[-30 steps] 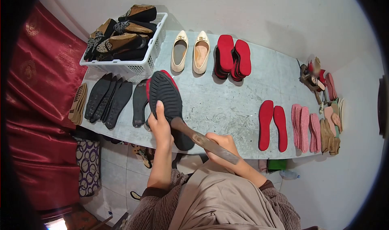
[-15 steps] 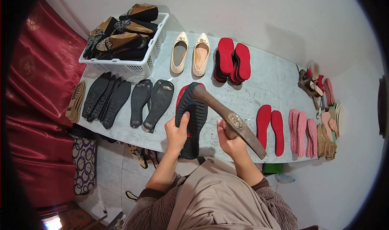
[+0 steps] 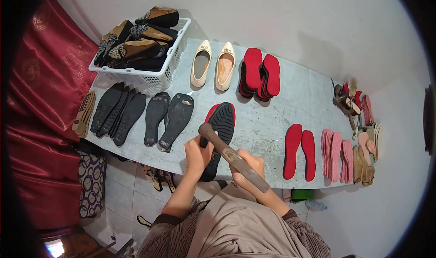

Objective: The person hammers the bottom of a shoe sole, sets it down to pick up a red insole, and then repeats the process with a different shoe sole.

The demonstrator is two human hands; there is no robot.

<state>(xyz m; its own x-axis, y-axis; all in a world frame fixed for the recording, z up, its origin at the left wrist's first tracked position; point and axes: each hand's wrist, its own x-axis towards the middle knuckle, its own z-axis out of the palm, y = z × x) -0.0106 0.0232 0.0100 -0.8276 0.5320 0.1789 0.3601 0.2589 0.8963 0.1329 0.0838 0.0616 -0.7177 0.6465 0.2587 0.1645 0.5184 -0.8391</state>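
A black sole (image 3: 221, 121) backed with a red layer is seen lying tread-up near the near edge of the table (image 3: 272, 112), its toe pointed to the far side and its heel reaching past the table's near edge. The near half of the sole is covered by the left hand (image 3: 198, 152), which is placed at the sole's left edge. The left forearm is raised from the lower middle of the view, the wrist kept nearly straight. The left hand is closed on the sole, fingers curled over the left side; how far they reach beneath cannot be told.

A long rusty metal tool (image 3: 234, 158) is gripped by the right hand (image 3: 249, 165) just to the right of the sole's heel. The right hand is clamped tight round the middle of the shaft, knuckles turned up, the forearm bent in close to the body. The tool is slanted from near right to far left, and its rounded head is set just above the left hand, over the sole's left side; whether it touches the tread cannot be told.

To the left, two black soles (image 3: 169, 119) are laid side by side, and a pair of red insoles (image 3: 299, 151) is laid to the right. A white basket (image 3: 152, 79) of shoes is set at the far left corner.
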